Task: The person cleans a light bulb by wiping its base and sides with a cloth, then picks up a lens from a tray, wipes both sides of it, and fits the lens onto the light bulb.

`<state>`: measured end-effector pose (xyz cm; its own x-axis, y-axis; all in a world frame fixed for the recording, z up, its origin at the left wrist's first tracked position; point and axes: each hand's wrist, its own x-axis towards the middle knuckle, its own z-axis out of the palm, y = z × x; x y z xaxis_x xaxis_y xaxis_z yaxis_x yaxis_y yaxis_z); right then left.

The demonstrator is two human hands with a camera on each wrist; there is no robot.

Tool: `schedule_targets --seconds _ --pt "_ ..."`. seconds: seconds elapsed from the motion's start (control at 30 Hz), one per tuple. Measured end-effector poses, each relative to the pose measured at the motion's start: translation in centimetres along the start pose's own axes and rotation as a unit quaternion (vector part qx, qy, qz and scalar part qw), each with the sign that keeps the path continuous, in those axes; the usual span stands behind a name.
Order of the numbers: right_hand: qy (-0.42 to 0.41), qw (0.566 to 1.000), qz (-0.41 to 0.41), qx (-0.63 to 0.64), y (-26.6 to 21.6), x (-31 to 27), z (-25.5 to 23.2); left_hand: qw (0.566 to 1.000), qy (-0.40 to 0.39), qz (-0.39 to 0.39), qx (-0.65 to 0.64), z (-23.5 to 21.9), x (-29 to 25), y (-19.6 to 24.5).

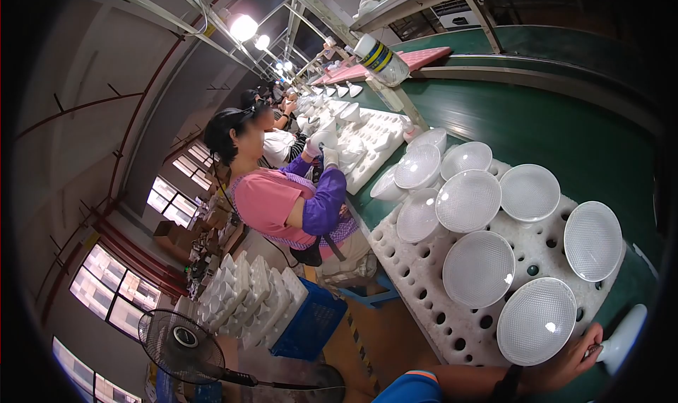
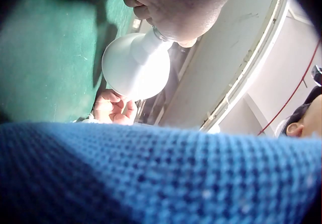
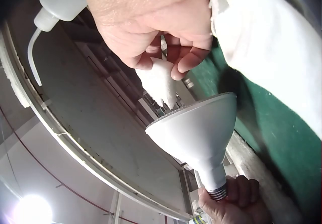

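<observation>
My left hand (image 1: 586,348) grips a white reflector bulb (image 1: 626,338) by its screw base at the lower right of the head view. The right wrist view has this bulb (image 3: 198,131) with its wide lens tilted up and the left hand (image 3: 234,201) around the metal thread below. Above the lens, my right hand (image 3: 156,28) pinches a crumpled white cloth (image 3: 160,80) whose lower end hangs at the rim. In the left wrist view the right hand's fingers (image 2: 114,107) are at the bulb's rim. The head view does not include the right hand.
A white foam tray (image 1: 402,279) with holes carries several similar bulbs (image 1: 468,200) beside the green belt (image 1: 487,113). Another person (image 1: 275,202) works further along. A squeeze bottle (image 3: 63,3) is near my right hand. A fan (image 1: 185,336) and blue crate (image 1: 311,322) stand at left.
</observation>
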<state>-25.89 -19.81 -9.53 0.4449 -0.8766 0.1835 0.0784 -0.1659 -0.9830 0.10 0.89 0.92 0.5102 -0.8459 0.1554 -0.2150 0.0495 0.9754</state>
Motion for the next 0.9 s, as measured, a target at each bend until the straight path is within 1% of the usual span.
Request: schedule_targets --seconds 0.2,0.3,0.4,0.5,0.6,0.9 --pt "0.021 0.999 0.009 0.037 0.3 -0.03 0.19 1.0 -0.001 0.0 -0.001 0.01 0.14 -0.01" --pt "0.026 1.0 0.004 0.014 0.27 -0.08 0.25 1.0 -0.001 0.0 -0.001 0.0 0.06 0.0" --pt "0.012 1.0 0.003 -0.003 -0.08 0.04 0.25 1.0 0.0 0.002 0.0 0.02 0.07 0.04" --pt "-0.01 1.0 -0.005 0.009 -0.3 0.27 0.39 1.0 -0.001 0.001 0.0 0.09 0.08 0.04" --pt "0.007 1.0 -0.003 -0.015 -0.26 0.13 0.43 1.0 -0.001 0.003 0.002 0.02 0.15 0.07" --pt "0.006 1.0 0.004 0.023 -0.57 0.08 0.97 1.0 0.002 0.006 0.004 -0.03 0.22 0.1"
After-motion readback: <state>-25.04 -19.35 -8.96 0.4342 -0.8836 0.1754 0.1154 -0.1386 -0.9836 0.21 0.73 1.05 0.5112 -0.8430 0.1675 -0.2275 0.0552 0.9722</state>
